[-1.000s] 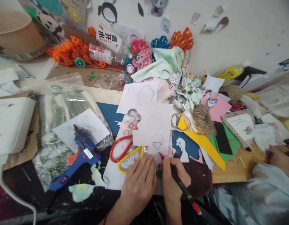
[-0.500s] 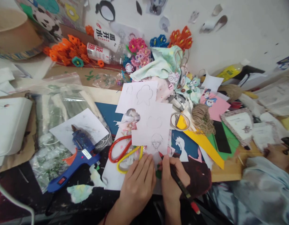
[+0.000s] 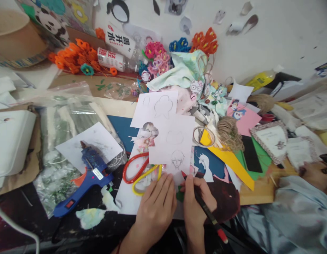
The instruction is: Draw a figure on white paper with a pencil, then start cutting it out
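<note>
My right hand [image 3: 196, 208] is closed around a black pencil [image 3: 206, 209] with a red band near its rear end. The pencil's red point touches or hovers just over a white paper sheet [image 3: 158, 151], below a sketched face with short hair. My left hand [image 3: 157, 208] lies flat at the sheet's lower edge, fingers stretched out and side by side, holding nothing. Fainter outlines show higher up on the paper. Beside my left fingertips are scissors with a red handle loop [image 3: 129, 169] and a yellow handle loop [image 3: 138, 192]; their blades are hidden under the paper.
A blue glue gun [image 3: 93, 176] lies at left on a white card [image 3: 110, 139]. To the right are a tape roll [image 3: 204, 137], a twine ball [image 3: 229, 132], yellow paper [image 3: 232, 160] and a black phone [image 3: 250, 155]. Another person's sleeve [image 3: 301, 208] is at far right.
The pencil point has shifted slightly to the right along the paper, with my right hand. My left hand stays where it was.
</note>
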{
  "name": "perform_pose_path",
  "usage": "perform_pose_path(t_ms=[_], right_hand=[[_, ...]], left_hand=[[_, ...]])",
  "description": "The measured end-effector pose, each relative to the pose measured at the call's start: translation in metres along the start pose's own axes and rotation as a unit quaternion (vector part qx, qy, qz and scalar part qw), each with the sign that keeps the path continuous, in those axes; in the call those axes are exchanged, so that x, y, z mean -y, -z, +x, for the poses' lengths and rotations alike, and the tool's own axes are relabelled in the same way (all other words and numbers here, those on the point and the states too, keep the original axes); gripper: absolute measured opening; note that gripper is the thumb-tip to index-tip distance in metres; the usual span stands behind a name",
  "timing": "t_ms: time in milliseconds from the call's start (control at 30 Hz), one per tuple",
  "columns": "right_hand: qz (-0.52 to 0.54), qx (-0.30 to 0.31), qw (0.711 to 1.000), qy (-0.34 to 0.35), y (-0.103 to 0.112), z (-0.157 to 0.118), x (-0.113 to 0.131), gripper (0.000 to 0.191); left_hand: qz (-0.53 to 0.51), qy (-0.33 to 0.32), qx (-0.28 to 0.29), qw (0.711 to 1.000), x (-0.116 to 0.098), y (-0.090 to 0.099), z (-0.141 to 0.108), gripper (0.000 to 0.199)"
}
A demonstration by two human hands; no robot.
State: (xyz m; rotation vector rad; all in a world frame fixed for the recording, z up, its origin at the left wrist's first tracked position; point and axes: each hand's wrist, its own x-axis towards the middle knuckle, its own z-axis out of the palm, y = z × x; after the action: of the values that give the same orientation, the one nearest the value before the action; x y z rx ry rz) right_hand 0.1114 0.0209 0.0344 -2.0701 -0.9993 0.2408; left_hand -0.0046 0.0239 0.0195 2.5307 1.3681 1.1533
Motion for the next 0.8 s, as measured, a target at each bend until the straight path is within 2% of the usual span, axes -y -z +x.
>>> perform_pose_path(t_ms=[200,433,700,800], right_hand=[[-0.003,0.022,0.999,0.036,0.0011,0.0006,0.0006,0.041],[0.001,0.002,1.0,-0.009,0.0018,-0.0019,-0.0015,0.04],[-0.015,0.02,0.998,0.051,0.0016,-0.0002,0.0001,0.041],[-0.019,0.021,0.998,0.051,0.0018,0.0003,-0.0005,0.042]], left_hand=[[0.001,0.003,0.004,1.0,-0.0011,0.0006,-0.0002,0.026],[0.004,0.001,-0.002,1.0,-0.0008,0.0003,0.0003,0.025],[0.004,0.002,-0.003,1.0,-0.0006,-0.0014,-0.0019,0.024],[0.005,0.001,-0.001,1.0,-0.0006,-0.0019,-0.0018,0.025]])
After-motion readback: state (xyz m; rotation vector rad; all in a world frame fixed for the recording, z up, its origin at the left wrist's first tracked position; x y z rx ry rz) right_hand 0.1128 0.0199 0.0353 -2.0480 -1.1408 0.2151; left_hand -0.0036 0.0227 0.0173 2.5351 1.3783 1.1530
